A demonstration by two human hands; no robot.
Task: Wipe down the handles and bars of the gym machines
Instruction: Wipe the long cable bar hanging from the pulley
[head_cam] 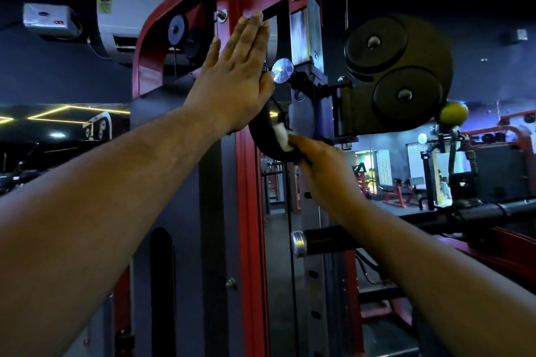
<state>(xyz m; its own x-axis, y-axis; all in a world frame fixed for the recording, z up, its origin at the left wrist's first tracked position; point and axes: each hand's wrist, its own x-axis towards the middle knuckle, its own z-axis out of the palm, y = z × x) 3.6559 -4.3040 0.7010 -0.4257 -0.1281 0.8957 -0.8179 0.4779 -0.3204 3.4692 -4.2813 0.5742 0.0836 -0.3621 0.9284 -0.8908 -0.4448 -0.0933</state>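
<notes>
A red and grey cable machine stands right in front of me, its red upright [246,182] running top to bottom. My left hand [236,72] lies flat with straight fingers against the upright, near the top. A curved black handle [262,139] hangs below it on the pulley carriage. My right hand [316,165] grips this handle from the right and presses a small white cloth [282,136] against it. Part of the handle is hidden behind both hands.
A black pulley housing [397,75] with two round wheels juts out at the right. A chrome knob [282,70] sits beside my left hand. A black bar with a chrome end cap [299,243] sticks out lower right. More red machines [394,191] stand in the background.
</notes>
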